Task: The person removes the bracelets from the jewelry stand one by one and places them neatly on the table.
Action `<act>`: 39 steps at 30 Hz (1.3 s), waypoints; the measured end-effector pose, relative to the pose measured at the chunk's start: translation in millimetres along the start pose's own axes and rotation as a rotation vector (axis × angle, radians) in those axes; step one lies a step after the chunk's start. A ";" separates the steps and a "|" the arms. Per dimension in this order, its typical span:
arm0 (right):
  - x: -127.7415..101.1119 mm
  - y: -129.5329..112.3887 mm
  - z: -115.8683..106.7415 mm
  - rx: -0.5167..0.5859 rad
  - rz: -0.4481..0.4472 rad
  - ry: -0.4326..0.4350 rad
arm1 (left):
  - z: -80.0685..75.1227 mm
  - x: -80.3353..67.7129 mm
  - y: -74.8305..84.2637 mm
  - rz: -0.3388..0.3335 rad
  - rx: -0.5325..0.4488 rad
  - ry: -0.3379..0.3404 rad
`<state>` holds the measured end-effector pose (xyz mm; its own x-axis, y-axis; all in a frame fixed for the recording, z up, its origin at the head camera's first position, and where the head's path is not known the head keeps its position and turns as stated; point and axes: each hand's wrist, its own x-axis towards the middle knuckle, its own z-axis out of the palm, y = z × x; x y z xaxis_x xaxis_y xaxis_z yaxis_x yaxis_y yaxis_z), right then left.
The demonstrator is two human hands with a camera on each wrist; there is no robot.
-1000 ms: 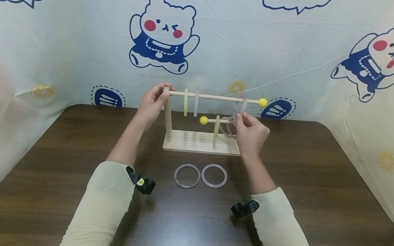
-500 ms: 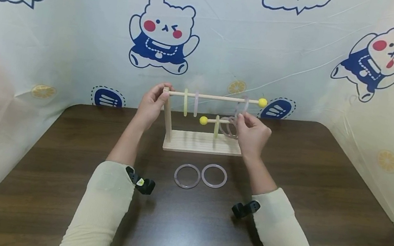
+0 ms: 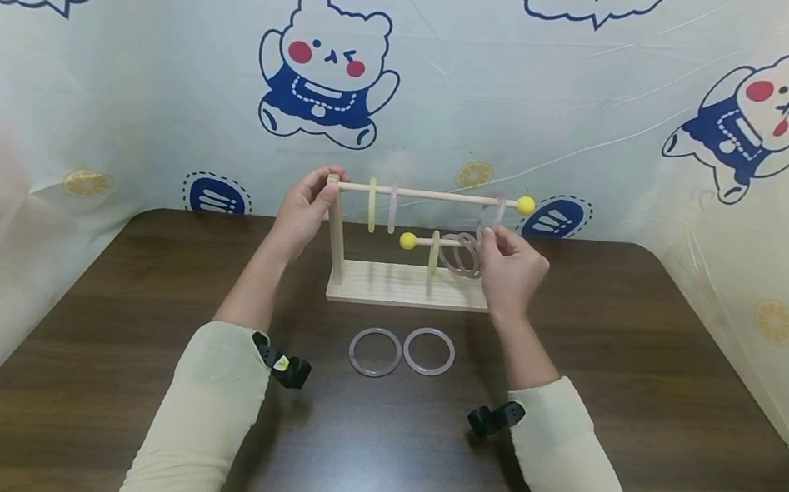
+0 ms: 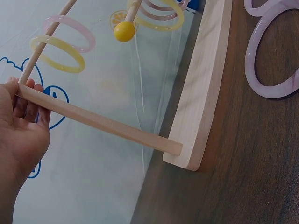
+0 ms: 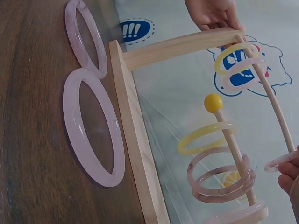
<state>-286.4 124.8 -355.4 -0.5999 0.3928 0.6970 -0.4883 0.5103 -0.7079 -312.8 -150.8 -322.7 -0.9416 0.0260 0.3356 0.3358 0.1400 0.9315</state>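
Observation:
A wooden bangle stand has its base on the table, with an upper rod ending in a yellow ball. My left hand grips the top of its left post. Near the ball end, the thumb and fingers of my right hand pinch a pale purple bangle that hangs around the upper rod. Farther left on that rod hang a yellow bangle and a pink one. The lower rod carries another yellow bangle, two brownish-purple bangles and a pale pink one.
Two pale purple bangles lie flat on the dark wooden table in front of the base, a left one and a right one. Behind the table hangs a printed cloth. The lower rod's yellow ball points left.
My right hand has slid slightly right along the upper rod with the pinched bangle, bringing it closer to the yellow ball. My left hand stays on the post.

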 end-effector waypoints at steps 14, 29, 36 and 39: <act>1.2 2.2 -3.1 0.026 0.002 0.052 | 1.3 0.7 1.7 -0.016 0.004 0.009; 2.2 9.7 -5.1 0.055 -0.001 0.083 | 0.1 0.8 -0.2 -0.004 0.018 -0.003; 3.3 9.7 -6.0 0.084 0.021 0.116 | 0.0 0.2 -0.2 -0.007 0.012 0.000; 3.9 9.3 -6.7 0.096 0.049 0.123 | 0.2 0.0 -0.1 -0.013 0.007 0.003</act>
<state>-289.0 136.2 -358.5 -0.5448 0.5095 0.6660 -0.5220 0.4155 -0.7449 -312.8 -150.6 -322.9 -0.9460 0.0215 0.3234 0.3230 0.1474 0.9349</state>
